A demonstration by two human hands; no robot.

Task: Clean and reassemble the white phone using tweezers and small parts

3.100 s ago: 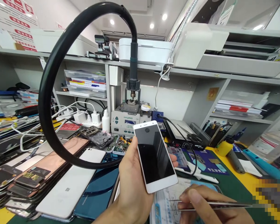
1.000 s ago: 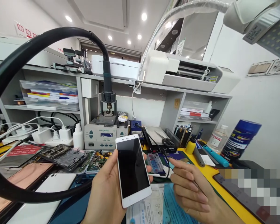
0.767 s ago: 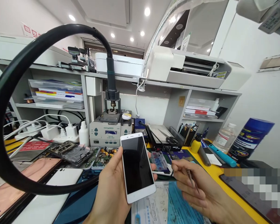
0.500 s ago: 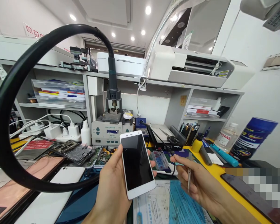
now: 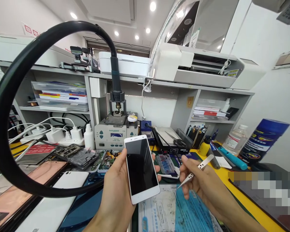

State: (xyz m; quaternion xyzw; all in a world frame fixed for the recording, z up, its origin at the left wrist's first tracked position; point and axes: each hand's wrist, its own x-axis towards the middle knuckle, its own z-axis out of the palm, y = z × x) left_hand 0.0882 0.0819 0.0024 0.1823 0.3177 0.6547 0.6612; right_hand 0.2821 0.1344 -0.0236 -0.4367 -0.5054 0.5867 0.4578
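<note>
A white smartphone (image 5: 143, 167) with a dark screen lies tilted in my left hand (image 5: 116, 180), its face toward me. The thumb presses one long edge and the fingertips wrap round the other. To the right, my right hand (image 5: 200, 177) is closed on metal tweezers (image 5: 190, 176), whose pointed tip angles down and left, apart from the phone. Below both hands lies a blue and white printed work mat (image 5: 169, 209). Behind the phone stands a hot air rework station (image 5: 111, 136) with its black handle (image 5: 116, 79) upright in the holder.
Several phones and phone parts lie at left, including a white back cover (image 5: 55, 199) and a disassembled phone (image 5: 79, 156). A thick black hose (image 5: 2, 93) arches across the left. Scissors (image 5: 177, 140), a clear bottle (image 5: 235, 140) and a blue spray can (image 5: 263, 141) stand or lie at right.
The tweezers have turned in my right hand, from hanging nearly upright to slanting with the tip toward the lower left. My left hand and the phone are almost unmoved.
</note>
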